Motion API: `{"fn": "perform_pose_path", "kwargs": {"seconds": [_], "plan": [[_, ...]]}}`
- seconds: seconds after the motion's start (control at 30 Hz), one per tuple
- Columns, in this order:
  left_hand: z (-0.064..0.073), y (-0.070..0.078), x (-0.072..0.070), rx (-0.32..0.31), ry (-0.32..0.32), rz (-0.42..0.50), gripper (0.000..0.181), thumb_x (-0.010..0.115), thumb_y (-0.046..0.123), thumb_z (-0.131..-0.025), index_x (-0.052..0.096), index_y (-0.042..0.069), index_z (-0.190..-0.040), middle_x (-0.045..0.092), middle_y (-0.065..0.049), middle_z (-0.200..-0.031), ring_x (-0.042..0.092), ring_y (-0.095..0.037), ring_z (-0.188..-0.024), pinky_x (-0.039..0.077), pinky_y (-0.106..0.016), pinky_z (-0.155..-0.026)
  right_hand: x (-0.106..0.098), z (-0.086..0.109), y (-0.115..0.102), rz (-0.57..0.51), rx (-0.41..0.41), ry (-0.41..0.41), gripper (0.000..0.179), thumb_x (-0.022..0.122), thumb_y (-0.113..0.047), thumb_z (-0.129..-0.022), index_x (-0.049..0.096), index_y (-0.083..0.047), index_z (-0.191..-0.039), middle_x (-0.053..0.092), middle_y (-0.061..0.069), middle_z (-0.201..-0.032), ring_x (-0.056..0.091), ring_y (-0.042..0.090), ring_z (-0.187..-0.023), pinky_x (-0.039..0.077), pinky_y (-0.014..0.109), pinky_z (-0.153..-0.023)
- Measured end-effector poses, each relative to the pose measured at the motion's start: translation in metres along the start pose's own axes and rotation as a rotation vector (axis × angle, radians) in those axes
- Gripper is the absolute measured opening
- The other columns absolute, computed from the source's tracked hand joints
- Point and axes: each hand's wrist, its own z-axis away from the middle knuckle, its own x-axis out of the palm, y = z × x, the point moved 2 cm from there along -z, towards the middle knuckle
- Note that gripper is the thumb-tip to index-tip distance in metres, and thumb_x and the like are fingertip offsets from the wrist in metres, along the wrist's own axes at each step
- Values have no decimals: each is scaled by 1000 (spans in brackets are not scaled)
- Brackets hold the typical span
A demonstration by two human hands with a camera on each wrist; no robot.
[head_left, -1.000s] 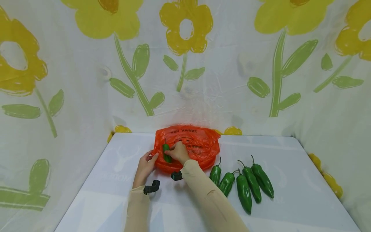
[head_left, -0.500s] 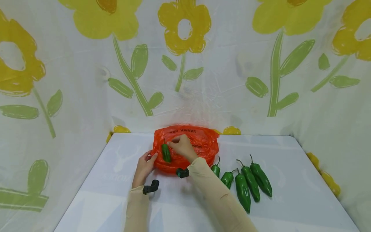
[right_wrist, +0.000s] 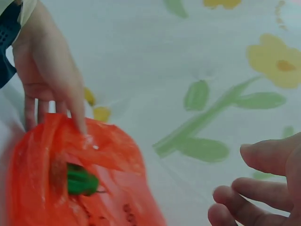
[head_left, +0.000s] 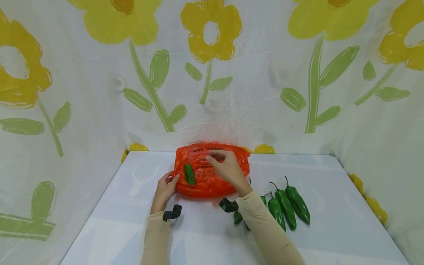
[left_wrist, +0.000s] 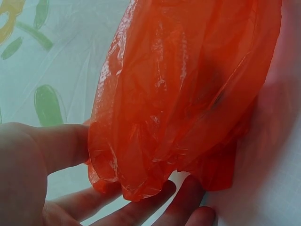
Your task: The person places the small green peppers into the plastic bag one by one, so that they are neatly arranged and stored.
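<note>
A red plastic bag (head_left: 210,188) with dark printing lies spread toward the table's back edge, its mouth facing me. Inside its left part rests one green chili pepper (head_left: 190,174), stem upward; the right wrist view also shows this pepper (right_wrist: 81,180) through the opening. My left hand (head_left: 165,189) holds the bag's left edge between thumb and fingers, as the bag (left_wrist: 155,108) in the left wrist view confirms. My right hand (head_left: 229,168) hovers over the bag's right half, thumb and fingers apart and nothing between them.
Several green chili peppers (head_left: 297,205) lie on the white table (head_left: 344,221) to the right, some partly covered by my right sleeve (head_left: 265,224). A flower-printed curtain (head_left: 251,110) hangs behind the table and along both sides.
My right hand has let go of the chili pepper in the bag and moved right, away from it. The left hand stays at the bag's edge.
</note>
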Motion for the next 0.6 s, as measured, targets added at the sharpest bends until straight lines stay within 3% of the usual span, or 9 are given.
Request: {"fn": "perform_pose_path", "kwargs": {"seconds": [0.33, 0.6], "plan": [[1, 1, -1, -4, 0, 5, 66, 51, 41, -108, 32, 7, -161, 39, -28, -158, 53, -41, -136, 51, -52, -111, -58, 33, 2, 32, -62, 124, 36, 69, -24, -100, 70, -6, -130, 73, 15, -119, 68, 29, -107, 58, 30, -90], [3, 2, 0, -4, -3, 10, 65, 50, 41, -108, 33, 7, -160, 40, -27, -158, 53, -41, -135, 50, -53, -112, -99, 60, 15, 116, 3, 234, 39, 66, -29, -102, 69, -6, -133, 73, 16, -125, 68, 27, -110, 53, 15, -88]]}}
